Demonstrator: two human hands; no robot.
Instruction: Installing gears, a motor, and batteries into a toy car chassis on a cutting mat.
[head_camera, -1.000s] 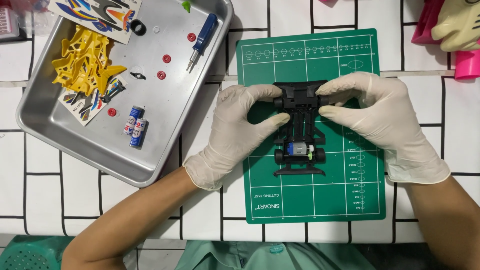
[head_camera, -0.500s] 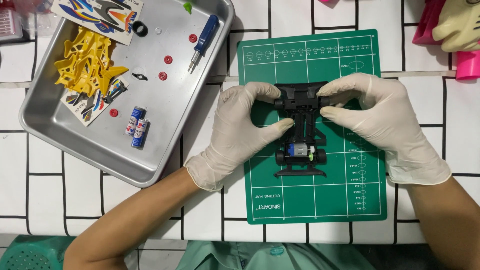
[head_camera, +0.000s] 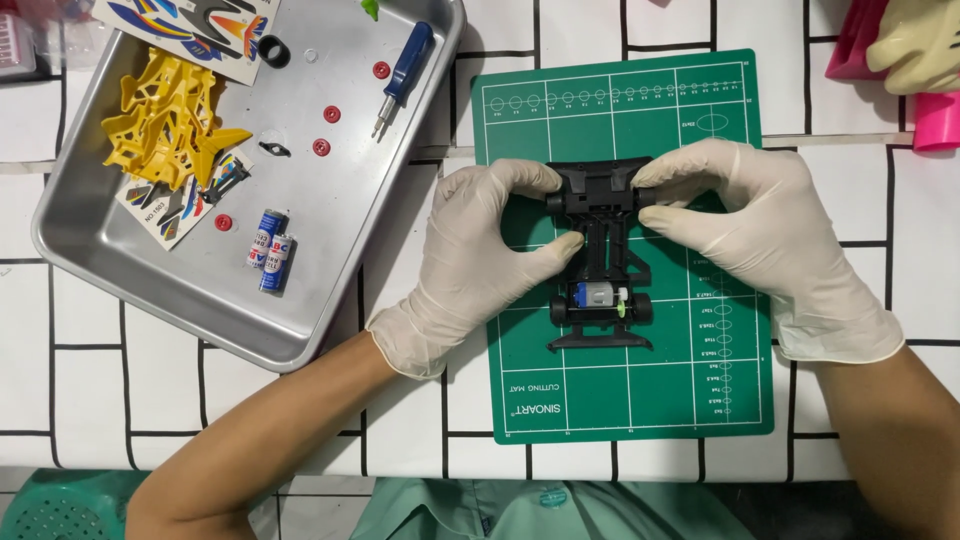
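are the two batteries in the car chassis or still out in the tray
Out. Both batteries lie side by side on the metal tray, apart from the black chassis held on the green mat.

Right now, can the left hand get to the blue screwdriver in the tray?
Probably yes. The left hand grips the black chassis on the green mat, so it must let go first. The blue screwdriver lies uncovered in the metal tray, with nothing between.

Black toy-car chassis (head_camera: 601, 255) on a green mat.
It lies flat and lengthwise, a small silver motor and two black wheels at its near end; gloved fingers grip both sides of its far end.
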